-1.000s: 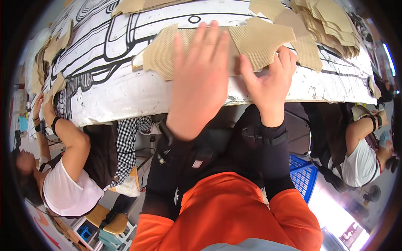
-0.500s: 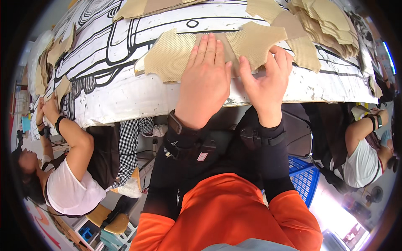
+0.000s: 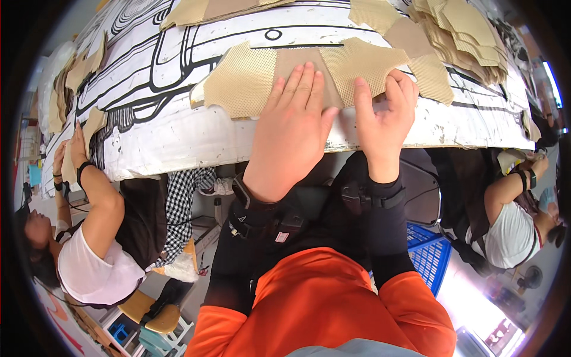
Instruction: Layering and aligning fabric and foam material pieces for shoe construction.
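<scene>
A tan mesh fabric piece [image 3: 241, 83] with a smooth brown middle panel lies on the table before me. My left hand [image 3: 291, 128] rests flat on the brown panel, its fingers stretched out and pointing away from me. My right hand [image 3: 386, 116] is at the near right edge of the same piece. Its thumb lies on the mesh and its other fingers curl at the right end; the fingertips are partly hidden. A thin dark slot or bar [image 3: 297, 46] runs along the piece's far edge.
A printed white covering [image 3: 196, 146] lies over the table. Stacked mesh pieces [image 3: 461, 35] stand at the far right, with more pieces [image 3: 223, 9] at the back. Co-workers sit at left [image 3: 101, 262] and right [image 3: 508, 232]. A blue plastic basket [image 3: 428, 256] stands below the table.
My left hand has slid back toward me, uncovering more of the brown panel. My right thumb has shifted slightly right. The fabric piece has hardly moved.
</scene>
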### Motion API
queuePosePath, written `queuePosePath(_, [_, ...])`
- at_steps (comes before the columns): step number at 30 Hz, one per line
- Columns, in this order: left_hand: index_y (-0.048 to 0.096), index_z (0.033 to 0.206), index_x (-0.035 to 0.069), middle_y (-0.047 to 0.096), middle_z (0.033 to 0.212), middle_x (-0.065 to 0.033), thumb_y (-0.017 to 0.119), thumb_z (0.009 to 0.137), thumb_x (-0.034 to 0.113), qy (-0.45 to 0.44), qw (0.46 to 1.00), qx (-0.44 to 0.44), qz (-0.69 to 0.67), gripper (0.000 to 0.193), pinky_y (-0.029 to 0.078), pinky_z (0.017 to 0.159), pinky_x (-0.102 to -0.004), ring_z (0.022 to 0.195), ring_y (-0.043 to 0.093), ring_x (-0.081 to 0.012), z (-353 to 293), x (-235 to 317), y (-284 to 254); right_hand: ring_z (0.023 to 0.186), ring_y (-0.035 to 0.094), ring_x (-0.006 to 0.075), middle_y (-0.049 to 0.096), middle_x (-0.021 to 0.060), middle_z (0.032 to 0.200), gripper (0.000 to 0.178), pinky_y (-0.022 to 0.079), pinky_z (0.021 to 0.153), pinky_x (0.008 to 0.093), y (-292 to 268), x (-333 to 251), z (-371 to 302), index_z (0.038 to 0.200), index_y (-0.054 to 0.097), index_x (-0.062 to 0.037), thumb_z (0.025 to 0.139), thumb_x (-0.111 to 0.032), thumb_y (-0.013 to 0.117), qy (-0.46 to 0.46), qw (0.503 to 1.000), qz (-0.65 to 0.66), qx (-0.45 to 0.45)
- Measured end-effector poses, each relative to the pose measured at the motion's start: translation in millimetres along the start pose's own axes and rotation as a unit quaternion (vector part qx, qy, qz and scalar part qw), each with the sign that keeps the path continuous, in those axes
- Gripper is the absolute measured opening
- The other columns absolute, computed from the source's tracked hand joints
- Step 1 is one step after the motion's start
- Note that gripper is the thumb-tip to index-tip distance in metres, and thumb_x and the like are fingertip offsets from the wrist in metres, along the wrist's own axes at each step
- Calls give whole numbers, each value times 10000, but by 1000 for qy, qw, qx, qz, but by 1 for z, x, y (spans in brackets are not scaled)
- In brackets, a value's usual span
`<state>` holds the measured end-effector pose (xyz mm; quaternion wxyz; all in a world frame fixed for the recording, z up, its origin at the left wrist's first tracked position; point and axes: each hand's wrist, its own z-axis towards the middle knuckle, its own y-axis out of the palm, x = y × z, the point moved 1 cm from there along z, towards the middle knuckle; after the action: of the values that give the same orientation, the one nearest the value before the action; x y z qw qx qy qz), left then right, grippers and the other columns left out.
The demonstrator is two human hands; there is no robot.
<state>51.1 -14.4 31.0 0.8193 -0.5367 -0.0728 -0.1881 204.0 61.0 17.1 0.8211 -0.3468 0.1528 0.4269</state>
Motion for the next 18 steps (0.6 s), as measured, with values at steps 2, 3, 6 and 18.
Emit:
queuePosePath(2, [502,1452,-61,490,1529,-236,590,1030,271,-2,1000,8,7,544,339,1198,-507,1434,451,-387,0,2,5,1044,541,324,635,127,1073,257,446,893,427,0,0,1,948,688,4,785,-141,824,1,1000,15,0])
queuePosePath(3, [506,1467,-28,492,1536,-210,614,1015,286,-3,1000,14,13,561,340,1198,-504,1435,451,-378,-1,2,8,1038,541,323,637,129,1073,247,453,882,420,-2,-1,1,934,681,9,786,-127,825,15,999,35,0])
queuePosePath(6, [515,1494,59,496,1545,-168,634,996,278,-12,1000,21,8,557,338,1200,-496,1441,443,-362,-2,3,11,1034,540,317,638,129,1072,227,460,868,404,-4,-1,1,912,676,8,788,-110,826,26,998,65,3])
queuePosePath(18, [523,1517,318,493,1537,-172,660,963,217,-4,997,-19,69,579,328,1197,-537,1414,461,-389,-2,6,7,1048,538,283,627,100,1073,172,446,902,395,-34,2,-5,791,632,-43,831,-92,793,74,997,-16,-29])
